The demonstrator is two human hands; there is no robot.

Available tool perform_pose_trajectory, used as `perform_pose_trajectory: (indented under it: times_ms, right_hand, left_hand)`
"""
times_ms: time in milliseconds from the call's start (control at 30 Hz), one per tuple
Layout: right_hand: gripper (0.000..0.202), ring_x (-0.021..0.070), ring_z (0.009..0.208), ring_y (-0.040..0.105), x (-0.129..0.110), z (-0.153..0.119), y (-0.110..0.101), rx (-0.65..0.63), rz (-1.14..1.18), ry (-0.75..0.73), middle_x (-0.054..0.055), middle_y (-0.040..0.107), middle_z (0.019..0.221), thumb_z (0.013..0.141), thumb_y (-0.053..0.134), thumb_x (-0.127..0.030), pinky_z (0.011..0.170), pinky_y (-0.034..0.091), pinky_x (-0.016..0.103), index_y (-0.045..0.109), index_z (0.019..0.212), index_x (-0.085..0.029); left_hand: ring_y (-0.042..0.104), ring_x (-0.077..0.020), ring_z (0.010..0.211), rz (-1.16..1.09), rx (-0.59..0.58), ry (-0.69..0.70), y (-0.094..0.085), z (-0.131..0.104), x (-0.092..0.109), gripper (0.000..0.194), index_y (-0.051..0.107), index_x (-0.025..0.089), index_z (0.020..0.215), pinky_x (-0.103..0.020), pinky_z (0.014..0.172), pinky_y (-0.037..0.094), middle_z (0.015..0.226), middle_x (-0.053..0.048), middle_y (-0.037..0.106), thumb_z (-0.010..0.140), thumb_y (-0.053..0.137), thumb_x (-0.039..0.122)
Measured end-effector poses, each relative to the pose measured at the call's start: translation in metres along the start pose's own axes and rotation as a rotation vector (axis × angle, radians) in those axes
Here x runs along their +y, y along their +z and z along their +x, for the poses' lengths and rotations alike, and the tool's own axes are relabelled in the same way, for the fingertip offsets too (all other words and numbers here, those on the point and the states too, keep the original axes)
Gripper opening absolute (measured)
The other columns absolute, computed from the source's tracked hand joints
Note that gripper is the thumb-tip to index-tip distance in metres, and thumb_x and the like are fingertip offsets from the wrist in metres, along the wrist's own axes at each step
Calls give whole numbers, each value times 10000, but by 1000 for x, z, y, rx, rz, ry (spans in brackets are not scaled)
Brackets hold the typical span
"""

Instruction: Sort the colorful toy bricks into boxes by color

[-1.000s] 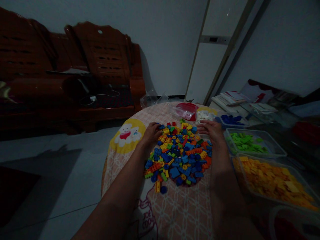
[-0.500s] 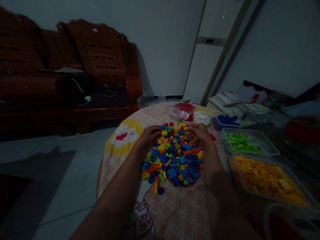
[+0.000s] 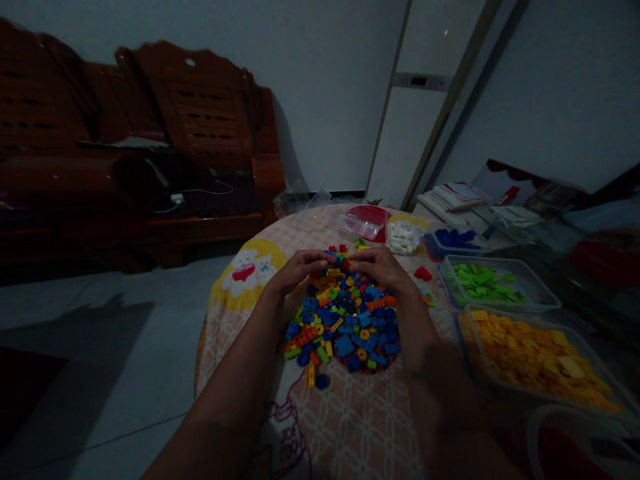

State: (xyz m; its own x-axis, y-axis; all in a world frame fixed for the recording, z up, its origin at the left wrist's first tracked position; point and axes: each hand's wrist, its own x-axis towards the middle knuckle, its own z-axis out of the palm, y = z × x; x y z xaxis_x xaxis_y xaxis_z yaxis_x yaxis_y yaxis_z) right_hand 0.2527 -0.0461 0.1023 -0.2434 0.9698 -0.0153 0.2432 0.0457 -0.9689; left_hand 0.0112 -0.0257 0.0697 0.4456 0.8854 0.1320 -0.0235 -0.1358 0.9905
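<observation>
A pile of mixed plastic building bricks in blue, yellow, orange, green and red lies on the round cloth-covered table. At the pile's far left side is my left hand, fingers stretched inward over the bricks. My right hand reaches in from the other side, its fingers apart and slightly curled above the bricks. A small gap separates the two sets of fingertips. The bricks right under both hands are partly hidden, and no brick clearly shows in either grip.
To the right stand tubs of yellow bricks, green bricks and blue bricks. A bag of white pieces and a red dish sit at the back. One red brick lies apart, right of my wrist.
Both hands have moved inward over the far part of the pile, closer together. Small pieces right of my right forearm and the whole red brick now show.
</observation>
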Motion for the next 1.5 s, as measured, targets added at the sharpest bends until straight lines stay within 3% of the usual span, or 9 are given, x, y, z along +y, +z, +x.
perform_pose_trajectory:
  times_ms: [233, 467, 600, 733, 867, 1033, 1133, 1333, 1500]
  right_hand:
    - [304, 131, 528, 631, 1, 5, 28, -6, -159, -105, -40, 660, 608, 757, 737, -167, 512, 494, 230, 793, 1056, -186]
    - [240, 161, 492, 671, 2, 9, 22, 15, 77, 44, -9, 692, 585, 792, 733, -190, 450, 541, 233, 731, 1024, -131]
    - [23, 136, 413, 634, 0, 7, 9, 45, 112, 94, -2, 681, 543, 840, 686, -150, 391, 520, 201, 685, 854, -132]
    - [144, 142, 418, 653, 2, -4, -21, 136, 128, 191, 38, 695, 542, 852, 703, -163, 379, 527, 189, 646, 723, -134]
    - [122, 164, 466, 689, 15, -12, -59, 338, 226, 216, 56, 706, 572, 783, 767, -129, 414, 571, 207, 648, 759, -116]
    - [283, 126, 627, 724, 40, -4, -105, 961, 479, 47, -30, 669, 680, 746, 703, -26, 579, 645, 219, 624, 996, -136]
    - [473, 128, 858, 743, 51, -1, -126, 1127, 561, -58, -20, 675, 893, 733, 660, -1, 748, 669, 281, 581, 1168, -168]
    - [486, 150, 1157, 682, 61, -4, -138, 1109, 563, -126, 68, 660, 1251, 758, 643, -58, 926, 622, 348, 587, 1217, -208]
    - [241, 132, 804, 750, 54, -9, -122, 927, 504, -84, 37, 753, 909, 739, 675, -95, 713, 647, 251, 664, 969, -165]
  left_hand:
    - [712, -249, 993, -7, -81, -9, 5, 1, 4, 355, 783, 191, 980, -363, 925, 534, 1014, -77, 781, 737, 826, 447]
    - [716, -239, 1028, -134, -104, 46, 9, 3, 3, 421, 713, 182, 1092, -373, 958, 528, 1090, -94, 771, 752, 830, 403]
    - [713, -253, 1039, -87, 7, 36, 5, 4, -1, 409, 723, 177, 1041, -384, 951, 531, 1084, -99, 774, 739, 830, 432]
    - [719, -264, 972, -10, 176, 19, -3, 5, -9, 421, 745, 177, 961, -399, 907, 547, 989, -91, 782, 696, 836, 491]
    - [716, -265, 925, 6, 274, 13, -11, 6, -15, 451, 754, 172, 923, -406, 883, 558, 969, -99, 783, 646, 849, 515]
    - [710, -251, 927, 5, 311, 20, -14, 5, -16, 435, 763, 170, 927, -391, 884, 553, 1006, -101, 781, 651, 849, 496]
    - [708, -243, 906, -10, 312, 7, -12, 4, -15, 430, 765, 169, 914, -395, 887, 554, 999, -99, 780, 642, 858, 490]
    - [706, -239, 880, 9, 332, 7, -12, 4, -18, 404, 770, 172, 910, -388, 860, 556, 974, -98, 781, 647, 841, 470]
    - [688, -211, 799, 66, 422, 41, -23, 8, -27, 344, 759, 171, 860, -356, 798, 547, 895, -85, 777, 629, 799, 423]
